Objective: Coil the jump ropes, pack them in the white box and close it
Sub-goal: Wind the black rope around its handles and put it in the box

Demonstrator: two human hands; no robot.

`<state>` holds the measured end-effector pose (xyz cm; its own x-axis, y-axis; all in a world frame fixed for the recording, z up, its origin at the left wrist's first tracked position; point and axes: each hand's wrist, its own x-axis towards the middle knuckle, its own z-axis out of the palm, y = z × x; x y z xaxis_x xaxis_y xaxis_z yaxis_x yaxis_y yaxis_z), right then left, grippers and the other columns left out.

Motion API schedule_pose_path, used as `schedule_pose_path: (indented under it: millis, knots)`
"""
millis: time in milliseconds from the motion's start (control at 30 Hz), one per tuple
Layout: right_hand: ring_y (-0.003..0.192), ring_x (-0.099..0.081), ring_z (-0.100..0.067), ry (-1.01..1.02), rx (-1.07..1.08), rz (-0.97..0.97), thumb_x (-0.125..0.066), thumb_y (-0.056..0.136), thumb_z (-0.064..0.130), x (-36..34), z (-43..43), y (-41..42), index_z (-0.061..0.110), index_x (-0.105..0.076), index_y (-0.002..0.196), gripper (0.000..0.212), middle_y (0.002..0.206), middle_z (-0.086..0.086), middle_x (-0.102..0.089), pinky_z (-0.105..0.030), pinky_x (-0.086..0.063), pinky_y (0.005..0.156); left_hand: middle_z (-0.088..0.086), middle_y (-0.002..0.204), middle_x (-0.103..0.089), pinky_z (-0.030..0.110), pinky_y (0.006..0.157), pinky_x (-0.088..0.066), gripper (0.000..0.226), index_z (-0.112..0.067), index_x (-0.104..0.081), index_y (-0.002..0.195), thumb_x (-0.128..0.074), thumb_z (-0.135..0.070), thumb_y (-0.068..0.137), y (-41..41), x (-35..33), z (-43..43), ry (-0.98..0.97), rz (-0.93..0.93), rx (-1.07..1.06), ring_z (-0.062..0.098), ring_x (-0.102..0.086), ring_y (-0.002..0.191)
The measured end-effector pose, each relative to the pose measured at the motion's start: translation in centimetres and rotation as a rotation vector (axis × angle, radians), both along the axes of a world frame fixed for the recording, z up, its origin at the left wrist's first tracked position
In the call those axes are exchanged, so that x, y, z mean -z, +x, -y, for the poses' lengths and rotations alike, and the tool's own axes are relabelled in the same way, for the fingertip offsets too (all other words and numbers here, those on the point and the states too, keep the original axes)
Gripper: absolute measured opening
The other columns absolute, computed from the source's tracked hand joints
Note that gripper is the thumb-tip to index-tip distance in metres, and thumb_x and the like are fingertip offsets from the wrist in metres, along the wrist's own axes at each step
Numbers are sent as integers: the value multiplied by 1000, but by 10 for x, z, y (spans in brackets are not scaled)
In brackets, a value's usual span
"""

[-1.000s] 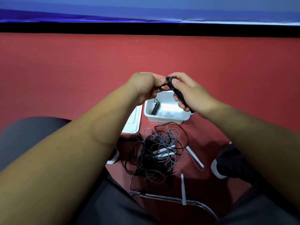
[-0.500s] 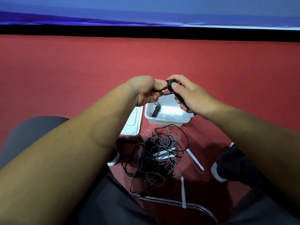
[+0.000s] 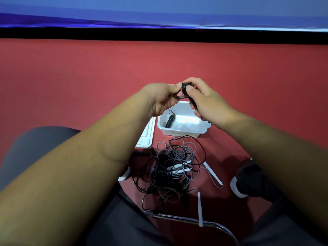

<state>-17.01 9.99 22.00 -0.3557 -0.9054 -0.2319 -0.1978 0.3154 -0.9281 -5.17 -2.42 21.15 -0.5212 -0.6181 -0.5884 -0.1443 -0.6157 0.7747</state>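
Red floor (image 3: pixel 71 86), black strip (image 3: pixel 159 35), blue wall (image 3: pixel 159 9) behind.

Red carpeted floor (image 3: pixel 71 82) under a black baseboard (image 3: pixel 159 35) (blue wall (image 3: pixel 159 8) above), dim light.

No legible text or labels anywhere

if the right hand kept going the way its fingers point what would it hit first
Its fingers point left, so the right hand would most likely meet the left hand first; both already pinch the same black jump rope.
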Motion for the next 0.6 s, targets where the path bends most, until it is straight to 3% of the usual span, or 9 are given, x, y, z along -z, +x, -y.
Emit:
schedule_pose_path:
  millis: [67,200,300,467,600]
  knots:
    - [43,-42,-5,-14,62,-26,-49,108,37,2,3,1,39,-62,119,18,70,10,-55,-17,-32,42,9,81,-71,16,64,-58,14,-1,-71,92,-61,-1,101,-1,-4,-1,-36,-21,-24,11,-70,67]
    - [43,-44,-6,-9,106,-30,-48,107,37,5,3,-2,41,-62,117,17,76,0,-53,-18,-32,41,9,86,-77,18,67,-60,22,-6,-77,96,-59,7,97,2,-8,-1,-98,43,48,14,-76,79]
    - [46,-45,-10,2,93,-17,-49,107,39,6,2,-1,44,-62,115,16,78,-3,-52,-20,-33,42,8,81,-78,18,61,-58,21,-5,-78,99,-62,8,95,4,-5,-2,-114,85,22,13,-76,71]
    - [51,-45,-15,6,62,-36,-47,106,42,5,2,1,48,-61,114,17,78,-4,-52,-23,-35,44,13,82,-77,22,63,-59,17,0,-78,97,-65,7,89,6,-3,0,-154,123,-34,19,-70,65]
    - [60,-44,-23,11,29,-24,-46,105,47,0,1,1,50,-60,117,19,79,-4,-53,-32,-35,50,7,71,-72,17,57,-55,17,-4,-72,97,-56,3,96,8,-9,1,-51,50,5,10,-64,56]
